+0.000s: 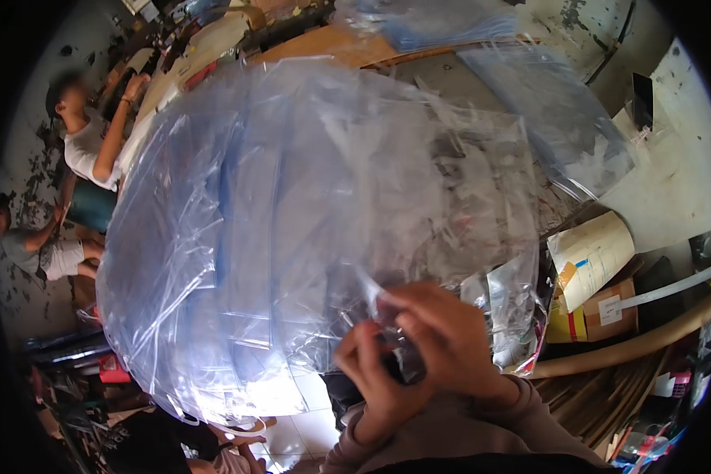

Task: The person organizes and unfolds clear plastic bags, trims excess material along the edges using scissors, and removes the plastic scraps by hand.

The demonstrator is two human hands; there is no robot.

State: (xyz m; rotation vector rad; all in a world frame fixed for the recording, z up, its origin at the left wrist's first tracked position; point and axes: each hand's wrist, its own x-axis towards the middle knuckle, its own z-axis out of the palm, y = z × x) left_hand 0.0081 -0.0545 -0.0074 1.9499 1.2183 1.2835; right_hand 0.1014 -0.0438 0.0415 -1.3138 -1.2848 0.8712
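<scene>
A large heap of clear plastic sheeting (308,182) covers the work surface in front of me, with bluish folded layers on its left. My right hand (450,336) is closed at the near edge, thumb and fingers pinching a raised corner of the clear plastic. Just left of it and lower, my left hand (387,383) is curled close to the same edge. Motion blurs its fingers, so I cannot make out whether they grip the plastic.
More folded plastic sheets (553,110) lie at the back right. A phone (642,101) stands near a pale board (679,166). Cardboard boxes (604,312) and a long tan tube (640,340) are at right. A person in a white shirt (91,150) works at far left; others sit nearby.
</scene>
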